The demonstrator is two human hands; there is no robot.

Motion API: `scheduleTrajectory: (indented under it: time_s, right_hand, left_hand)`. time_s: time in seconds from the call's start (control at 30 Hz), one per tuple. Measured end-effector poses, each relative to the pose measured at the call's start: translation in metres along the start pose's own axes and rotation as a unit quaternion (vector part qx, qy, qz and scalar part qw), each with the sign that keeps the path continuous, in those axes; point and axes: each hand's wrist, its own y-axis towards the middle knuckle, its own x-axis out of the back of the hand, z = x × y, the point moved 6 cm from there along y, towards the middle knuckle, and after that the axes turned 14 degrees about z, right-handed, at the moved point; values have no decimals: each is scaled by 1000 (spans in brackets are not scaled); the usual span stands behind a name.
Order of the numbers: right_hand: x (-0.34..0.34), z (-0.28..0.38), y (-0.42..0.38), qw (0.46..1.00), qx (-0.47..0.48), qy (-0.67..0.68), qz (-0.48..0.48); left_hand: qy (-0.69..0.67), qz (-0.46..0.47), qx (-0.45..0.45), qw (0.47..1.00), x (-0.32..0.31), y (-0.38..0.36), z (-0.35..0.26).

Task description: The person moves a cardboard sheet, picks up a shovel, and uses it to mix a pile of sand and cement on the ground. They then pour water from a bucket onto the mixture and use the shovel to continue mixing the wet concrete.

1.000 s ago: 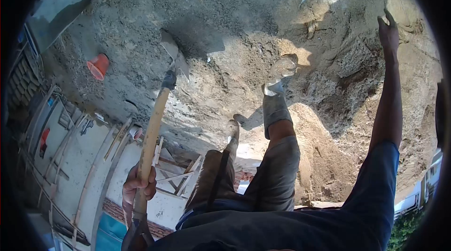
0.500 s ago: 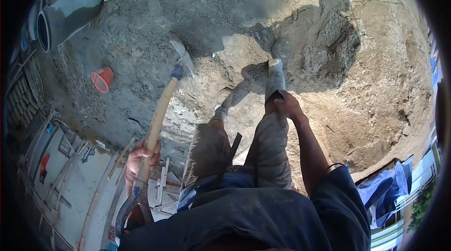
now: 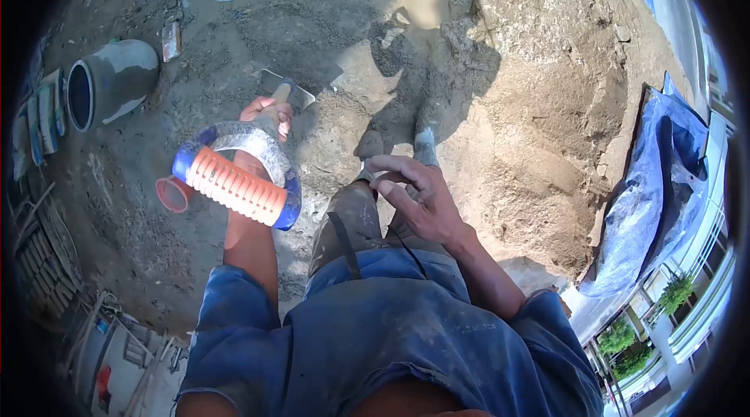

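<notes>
My left hand [image 3: 269, 114] is wrapped round the wooden shaft of a shovel [image 3: 238, 187]. The shovel's orange and blue D-shaped handle is raised close to the camera. Beyond my hand, the shovel's blade [image 3: 301, 92] is low against the grey ground, partly hidden by the shaft. In front of my legs is my right hand [image 3: 418, 202], with fingers slightly bent and apart and nothing visible in it.
An orange-red bucket [image 3: 173, 194] and a large grey cylindrical vessel [image 3: 125, 77] lie at the left. Uneven brown soil [image 3: 539, 136] spreads to the right, beside a blue tarp [image 3: 637, 214]. Wooden pieces [image 3: 141, 382] are at the lower left.
The shovel's handle end has swung up and forward, with my left hand now farther from my body. My right hand has left my knee and come inward. The view has shifted.
</notes>
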Motion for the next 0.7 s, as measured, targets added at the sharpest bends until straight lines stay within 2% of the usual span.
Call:
scheduleTrajectory:
  time_s: [0.03, 0.07, 0.13, 0.2, 0.27, 0.3, 0.33, 0.4, 0.43, 0.47, 0.5, 0.53, 0.6, 0.63, 0.7]
  right_hand:
    - [-1, 13, -15, 1000, -2, -6, -11]
    - [5, 31, -32, 996, 47, 17, -69]
    - [12, 39, -68, 976, 133, 49, -167]
    - [9, 35, -100, 967, 136, 23, -215]
    - [-2, 8, -128, 974, 59, -33, -218]
    - [-12, -23, -142, 968, -30, 37, -248]
    - [-19, -42, -156, 964, -58, 30, -257]
    - [-39, -83, -191, 910, -95, 135, -380]
    - [-42, -98, -204, 906, -94, 143, -387]
    - [-47, -119, -222, 879, -122, 202, -414]
    - [-54, -140, -239, 847, -148, 262, -439]
    - [-55, -158, -250, 841, -146, 273, -444]
    - [-64, -203, -270, 802, -164, 392, -420]
    - [-67, -218, -277, 802, -159, 374, -439]
    - [-87, -236, -288, 801, -150, 385, -433]
  left_hand:
    - [139, 28, -62, 988, 40, 24, -8]
    - [79, 32, -45, 995, 11, 26, 28]
    - [201, 30, -24, 979, 28, 50, 66]
    - [292, -41, -50, 954, 15, 46, 125]
    - [268, -81, 8, 960, 56, 61, 174]
    - [270, -84, 15, 959, 65, 63, 197]
    - [317, -97, 35, 943, 77, 61, 218]
    - [374, -112, 64, 919, 110, 58, 254]
    - [400, -147, 74, 902, 136, 56, 269]
    - [426, -184, 83, 882, 156, 50, 282]
    - [478, -201, 68, 852, 173, 43, 290]
    - [488, -205, 74, 845, 191, 43, 299]
    - [467, -180, 89, 861, 217, 43, 320]
    - [459, -193, 62, 865, 251, 52, 319]
    - [396, -175, 86, 897, 273, 60, 314]
